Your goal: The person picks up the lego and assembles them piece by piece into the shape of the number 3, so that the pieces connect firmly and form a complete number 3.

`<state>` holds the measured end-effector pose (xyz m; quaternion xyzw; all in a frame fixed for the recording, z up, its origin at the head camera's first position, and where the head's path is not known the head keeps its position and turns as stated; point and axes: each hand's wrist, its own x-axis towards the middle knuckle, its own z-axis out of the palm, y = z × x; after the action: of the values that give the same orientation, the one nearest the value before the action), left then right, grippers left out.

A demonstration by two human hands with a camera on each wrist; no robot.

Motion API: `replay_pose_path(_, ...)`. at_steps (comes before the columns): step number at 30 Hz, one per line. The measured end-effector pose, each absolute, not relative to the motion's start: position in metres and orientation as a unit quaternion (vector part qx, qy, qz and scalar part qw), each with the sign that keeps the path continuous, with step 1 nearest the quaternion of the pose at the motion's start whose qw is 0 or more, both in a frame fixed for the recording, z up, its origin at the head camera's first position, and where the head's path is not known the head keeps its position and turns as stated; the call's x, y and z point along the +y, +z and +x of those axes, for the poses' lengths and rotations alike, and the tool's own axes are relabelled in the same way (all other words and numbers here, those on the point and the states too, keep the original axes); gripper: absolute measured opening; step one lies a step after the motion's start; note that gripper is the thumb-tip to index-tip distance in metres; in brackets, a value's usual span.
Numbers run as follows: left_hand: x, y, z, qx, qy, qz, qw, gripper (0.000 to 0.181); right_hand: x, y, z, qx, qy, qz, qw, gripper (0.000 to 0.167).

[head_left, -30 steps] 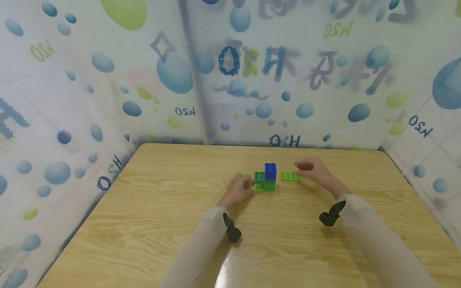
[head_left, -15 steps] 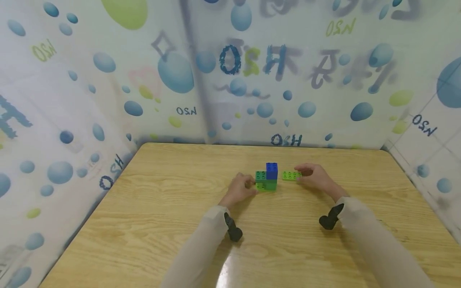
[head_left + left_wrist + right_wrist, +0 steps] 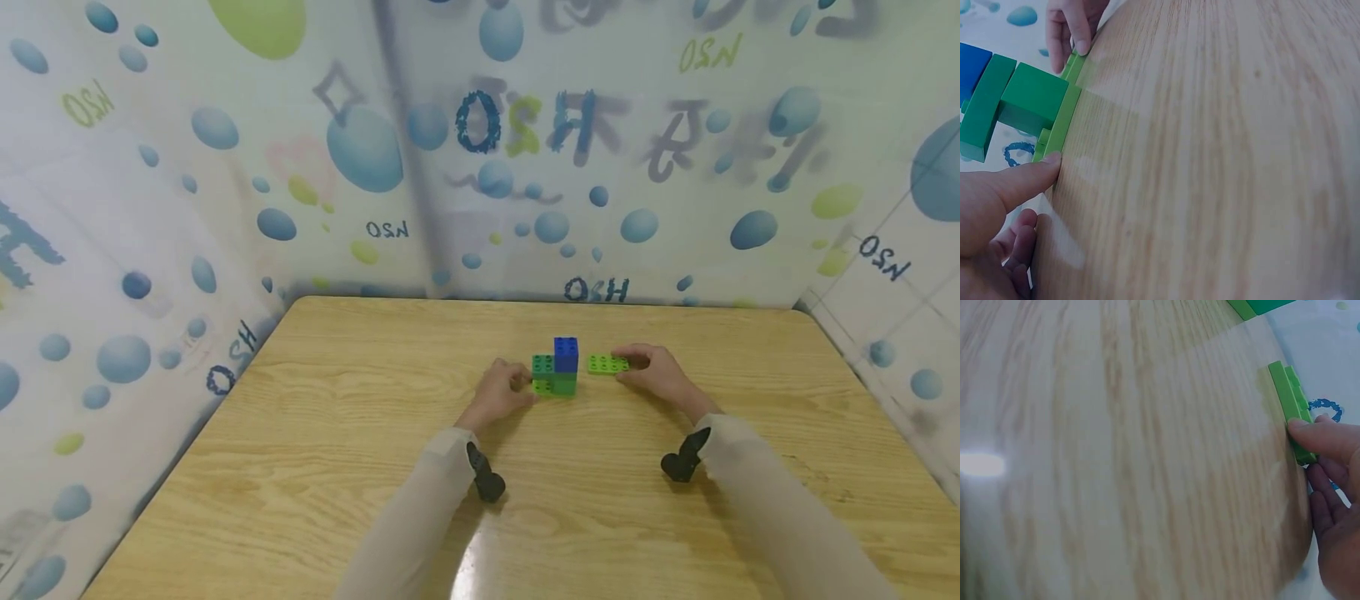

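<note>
A small stack of toy building bricks stands on the table: a lime green base plate [image 3: 542,388], a green brick [image 3: 566,385], a darker green brick [image 3: 542,367] bridging out to the left, and a blue brick [image 3: 566,357] on top. At its left side my left hand [image 3: 497,393] holds the base plate; in the left wrist view the thumb [image 3: 1044,169] presses the plate's near end. To the right of the stack lies a flat lime green studded brick [image 3: 604,364]. My right hand [image 3: 662,373] pinches its right end between thumb [image 3: 1310,432] and fingers.
The wooden table [image 3: 360,417] reaches back to a wall sheet [image 3: 480,233] printed with bubbles and letters. Long pale sleeves [image 3: 420,500] cover both forearms, and a dark camera mount [image 3: 486,475] sits at each wrist.
My right hand has come down and taken hold of the right end of the flat lime brick. The left hand and the stack stay put.
</note>
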<state>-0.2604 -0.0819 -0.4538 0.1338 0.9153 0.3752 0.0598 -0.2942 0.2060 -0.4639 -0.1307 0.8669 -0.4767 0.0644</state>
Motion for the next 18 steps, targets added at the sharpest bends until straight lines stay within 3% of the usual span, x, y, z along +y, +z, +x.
replay_pose_path(18, -0.0824, -0.4542, -0.2604, 0.912, 0.383, 0.13, 0.064, 0.029, 0.2051, -0.4651, -0.2929, 0.869, -0.48, -0.109, 0.04, 0.042)
